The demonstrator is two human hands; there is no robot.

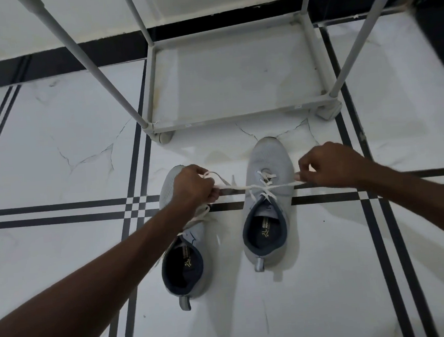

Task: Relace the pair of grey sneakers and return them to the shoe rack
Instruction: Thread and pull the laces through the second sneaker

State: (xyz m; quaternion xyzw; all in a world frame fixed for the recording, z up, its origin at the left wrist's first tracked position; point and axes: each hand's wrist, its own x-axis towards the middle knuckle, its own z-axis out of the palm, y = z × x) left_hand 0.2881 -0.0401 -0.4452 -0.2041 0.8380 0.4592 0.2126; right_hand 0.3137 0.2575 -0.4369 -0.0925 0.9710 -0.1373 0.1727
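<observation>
right sneaker [268, 199] stood right of left sneaker [184, 240], slightly farther forward | both on floor [55, 155] | shoe rack [234, 74] stood behind them (toes pointed toward it), apart from both

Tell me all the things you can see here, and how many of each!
Sneakers: 2, grey with dark lining; right sneaker and left sneaker side by side on the floor.
Lace: 1 being pulled, white, stretched sideways across the right sneaker.
Shoe rack: 1, pale grey, bottom shelf bare, just beyond the sneakers.
Floor: white tiles with black stripes.
Hands: 2; left hand and right hand each pinch a lace end.
</observation>
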